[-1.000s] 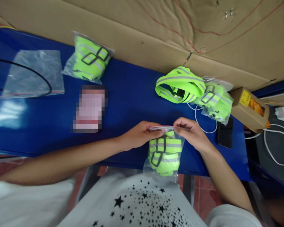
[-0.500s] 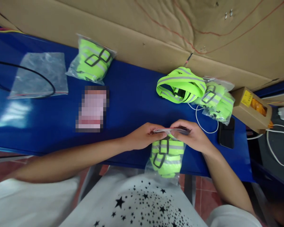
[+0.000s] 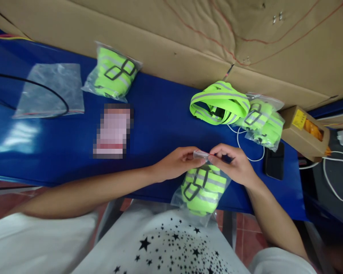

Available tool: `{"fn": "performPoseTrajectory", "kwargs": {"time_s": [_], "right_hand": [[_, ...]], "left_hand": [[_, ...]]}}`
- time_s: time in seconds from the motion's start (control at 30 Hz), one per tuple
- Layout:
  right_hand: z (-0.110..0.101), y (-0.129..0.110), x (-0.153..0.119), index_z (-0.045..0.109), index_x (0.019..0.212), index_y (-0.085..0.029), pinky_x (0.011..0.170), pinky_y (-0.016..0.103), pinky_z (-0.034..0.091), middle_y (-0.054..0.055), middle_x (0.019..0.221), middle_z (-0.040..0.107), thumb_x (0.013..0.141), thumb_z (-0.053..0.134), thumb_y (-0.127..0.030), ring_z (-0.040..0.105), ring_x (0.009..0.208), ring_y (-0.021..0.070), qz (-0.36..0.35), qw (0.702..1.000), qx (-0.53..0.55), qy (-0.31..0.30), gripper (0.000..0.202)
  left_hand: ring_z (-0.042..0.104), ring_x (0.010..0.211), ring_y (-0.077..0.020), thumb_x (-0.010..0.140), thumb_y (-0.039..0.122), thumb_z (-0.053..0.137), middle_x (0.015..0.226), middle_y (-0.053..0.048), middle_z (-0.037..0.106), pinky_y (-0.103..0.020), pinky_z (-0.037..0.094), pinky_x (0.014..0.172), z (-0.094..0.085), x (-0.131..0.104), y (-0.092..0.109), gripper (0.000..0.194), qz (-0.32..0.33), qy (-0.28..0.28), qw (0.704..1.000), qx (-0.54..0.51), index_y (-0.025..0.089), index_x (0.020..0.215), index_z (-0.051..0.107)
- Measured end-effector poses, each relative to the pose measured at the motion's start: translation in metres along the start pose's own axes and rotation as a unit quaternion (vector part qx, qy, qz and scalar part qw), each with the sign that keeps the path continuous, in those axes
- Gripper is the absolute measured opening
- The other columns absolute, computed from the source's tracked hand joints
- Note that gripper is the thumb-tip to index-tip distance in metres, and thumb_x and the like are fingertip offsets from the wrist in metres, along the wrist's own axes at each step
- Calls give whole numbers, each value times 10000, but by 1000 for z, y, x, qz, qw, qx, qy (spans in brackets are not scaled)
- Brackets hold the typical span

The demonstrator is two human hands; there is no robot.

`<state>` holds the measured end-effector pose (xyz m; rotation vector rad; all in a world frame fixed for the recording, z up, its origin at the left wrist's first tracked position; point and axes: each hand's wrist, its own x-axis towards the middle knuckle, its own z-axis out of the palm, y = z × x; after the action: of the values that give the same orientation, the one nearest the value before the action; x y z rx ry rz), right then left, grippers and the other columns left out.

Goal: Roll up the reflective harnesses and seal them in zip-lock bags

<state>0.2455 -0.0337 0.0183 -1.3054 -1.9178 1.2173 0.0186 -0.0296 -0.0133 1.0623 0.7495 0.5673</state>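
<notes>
A clear zip bag [image 3: 204, 190] with folded neon-green reflective straps and black buckles inside hangs from both hands at the front edge of the blue table. My left hand [image 3: 180, 163] pinches the bag's top edge between thumb and fingers. Just to the right, my right hand [image 3: 233, 163] pinches the same edge, close to the left thumb. The bag's lower end tilts to the left, over the table edge. Behind the hands lies a loose coil of green reflective strap [image 3: 218, 102], touching another filled bag [image 3: 263, 120].
On the blue table [image 3: 160, 114] are a third filled bag [image 3: 114, 72], a flat clear bag [image 3: 53, 89] under a black cable, and a blurred pinkish rectangle [image 3: 112, 131]. At right are a black phone [image 3: 274, 161], a white cable and a cardboard box [image 3: 304, 131].
The held bag's lower end has swung slightly left and its body has tilted. My right fingers have shifted along the top edge, nearer my left hand, exposing less of the edge.
</notes>
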Motion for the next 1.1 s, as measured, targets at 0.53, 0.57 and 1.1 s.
{"fn": "performPoseTrajectory", "kwargs": {"time_s": [0.53, 0.57, 1.1], "right_hand": [[3, 1, -2, 726, 948, -201, 691, 252, 506, 25, 863, 728, 985, 661, -365, 640, 744, 127, -44, 999, -23, -22, 180], [0, 2, -2, 735, 948, -201, 703, 247, 510, 22, 864, 737, 989, 655, -372, 648, 749, 124, -33, 999, -10, -40, 194], [-4, 4, 1, 690, 1006, -190, 731, 241, 504, 23, 908, 729, 1042, 565, -346, 672, 811, 120, -49, 986, -8, -157, 204]], "left_hand": [[432, 622, -97, 1007, 467, 533, 694, 22, 565, -222, 298, 565, -5, -5, 5, 399, 38, -24, 981, 189, 132, 1019, 748], [426, 621, -96, 1011, 458, 523, 688, 24, 555, -220, 297, 565, -6, -5, 6, 395, 39, -31, 979, 197, 131, 1011, 746], [463, 603, -97, 1032, 436, 501, 691, 16, 585, -219, 324, 579, -18, -6, 15, 378, 65, -173, 948, 258, 148, 916, 717]]}}
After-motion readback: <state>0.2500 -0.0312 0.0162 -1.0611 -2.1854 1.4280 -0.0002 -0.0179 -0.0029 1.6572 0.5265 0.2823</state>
